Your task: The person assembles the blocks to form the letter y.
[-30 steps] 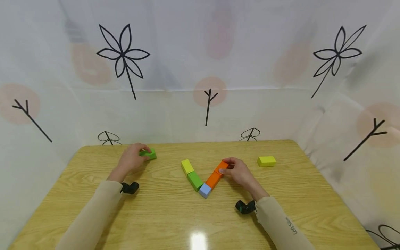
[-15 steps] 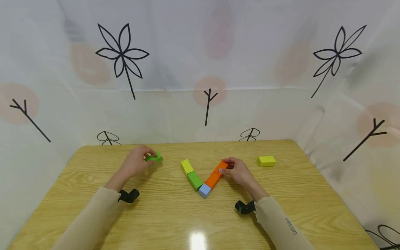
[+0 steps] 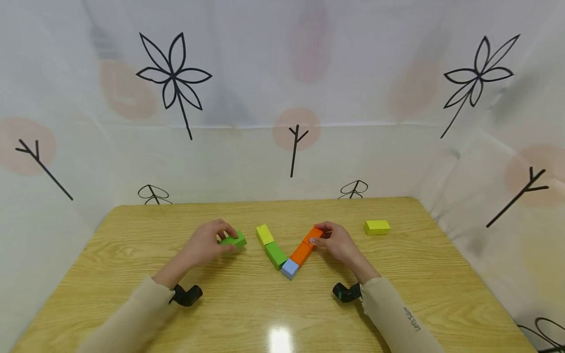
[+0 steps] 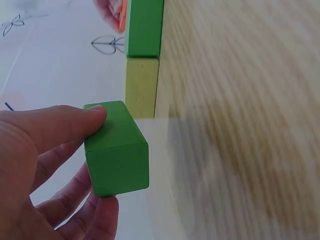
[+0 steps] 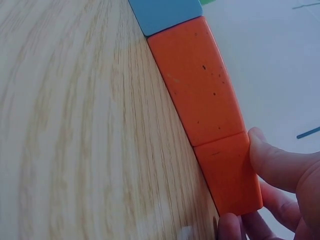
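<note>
My left hand [image 3: 206,243] pinches a green block [image 4: 117,150] between thumb and fingers, to the left of a V of blocks; in the left wrist view it looks raised off the table. The V's left arm is a yellow block [image 3: 264,235] followed by a second green block [image 3: 276,255]. A small blue block [image 3: 290,268] sits at the near point. Two orange blocks [image 5: 200,85] end to end make the right arm. My right hand [image 3: 340,242] holds the far orange block [image 5: 230,175], thumb on one side and fingers at its end.
Another yellow block [image 3: 376,227] lies by itself toward the back right of the wooden table [image 3: 238,314]. Behind the table's far edge hangs a pale cloth [image 3: 243,162] with printed plants. Each wrist wears a black camera [image 3: 346,292].
My left hand has carried the green block rightward and nearer to me, from the back left toward the V. My right hand and the blocks of the V have stayed in place.
</note>
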Action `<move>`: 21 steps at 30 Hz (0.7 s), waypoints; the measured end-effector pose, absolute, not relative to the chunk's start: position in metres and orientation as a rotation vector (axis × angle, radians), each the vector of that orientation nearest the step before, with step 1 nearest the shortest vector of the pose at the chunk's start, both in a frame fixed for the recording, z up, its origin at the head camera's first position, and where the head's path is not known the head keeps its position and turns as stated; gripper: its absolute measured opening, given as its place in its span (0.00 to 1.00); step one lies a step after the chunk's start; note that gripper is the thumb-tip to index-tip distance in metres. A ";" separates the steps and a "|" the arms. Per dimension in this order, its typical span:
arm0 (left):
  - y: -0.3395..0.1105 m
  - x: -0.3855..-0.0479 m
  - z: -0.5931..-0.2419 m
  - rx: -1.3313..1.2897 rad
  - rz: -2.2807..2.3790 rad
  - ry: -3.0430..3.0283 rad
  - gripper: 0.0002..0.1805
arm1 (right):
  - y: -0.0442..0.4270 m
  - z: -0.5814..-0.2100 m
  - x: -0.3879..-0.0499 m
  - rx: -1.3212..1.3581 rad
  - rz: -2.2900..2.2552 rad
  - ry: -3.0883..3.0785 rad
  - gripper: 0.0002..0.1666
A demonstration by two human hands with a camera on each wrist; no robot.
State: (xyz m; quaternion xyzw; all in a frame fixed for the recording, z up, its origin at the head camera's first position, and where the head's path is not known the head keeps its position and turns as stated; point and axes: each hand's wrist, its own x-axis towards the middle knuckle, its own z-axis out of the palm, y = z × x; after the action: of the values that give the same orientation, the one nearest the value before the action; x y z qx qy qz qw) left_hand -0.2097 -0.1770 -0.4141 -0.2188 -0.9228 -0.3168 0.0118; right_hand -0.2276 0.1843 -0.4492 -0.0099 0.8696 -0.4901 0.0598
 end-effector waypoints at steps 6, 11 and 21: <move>-0.165 -0.199 -0.419 -0.785 -1.014 -2.870 0.12 | 0.185 -0.449 -0.228 -0.034 -1.481 2.635 0.28; -0.155 -0.190 -0.423 -0.888 -1.011 -2.882 0.12 | 0.185 -0.449 -0.227 -0.039 -1.482 2.635 0.28; -0.133 -0.174 -0.426 -1.031 -1.090 -2.884 0.12 | 0.185 -0.449 -0.227 -0.037 -1.482 2.631 0.28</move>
State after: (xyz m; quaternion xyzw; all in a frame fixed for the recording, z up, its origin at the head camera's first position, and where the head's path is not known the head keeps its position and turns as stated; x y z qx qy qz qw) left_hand -0.1735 -0.1332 -0.4259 -0.3166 -0.8858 -0.3348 -0.0545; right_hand -0.2273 0.1846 -0.4486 -0.0123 0.8695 -0.4900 0.0608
